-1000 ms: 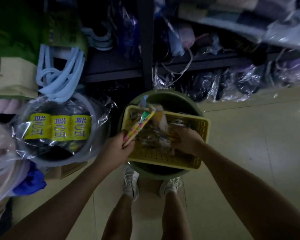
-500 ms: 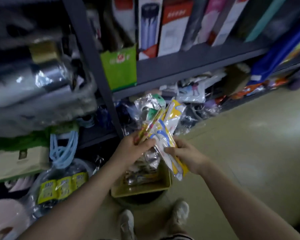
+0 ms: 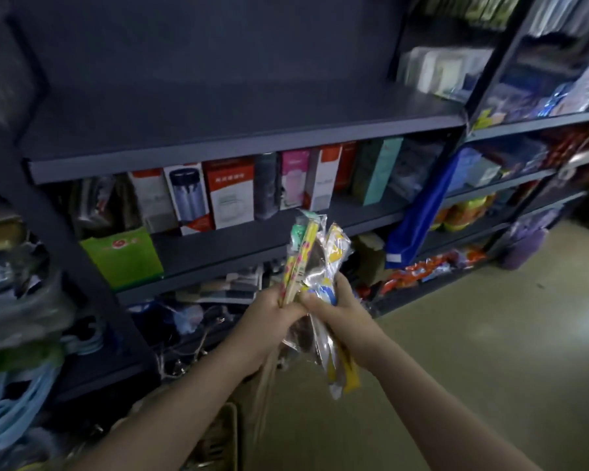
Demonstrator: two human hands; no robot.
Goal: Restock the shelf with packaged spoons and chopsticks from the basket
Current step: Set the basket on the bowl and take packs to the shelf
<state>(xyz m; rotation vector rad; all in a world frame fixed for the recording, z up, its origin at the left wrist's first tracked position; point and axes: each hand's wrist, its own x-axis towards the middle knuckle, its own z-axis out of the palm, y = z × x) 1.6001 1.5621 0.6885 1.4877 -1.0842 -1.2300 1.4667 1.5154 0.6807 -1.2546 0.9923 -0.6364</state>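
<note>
I hold both hands together mid-scene | left hand [image 3: 269, 314] fingers curl round yellow patterned chopstick packets [image 3: 298, 263] | right hand [image 3: 334, 309] grips clear plastic spoon packs [image 3: 334, 253] | long axes upright, tops toward far dark metal shelf [image 3: 238, 137] | yellow basket [image 3: 230, 433] near, below.

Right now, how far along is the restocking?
Done: packets are out of the basket. In hand: left hand and right hand grip them together, raised before the shelf. Left: nothing visibly placed on it yet.
</note>
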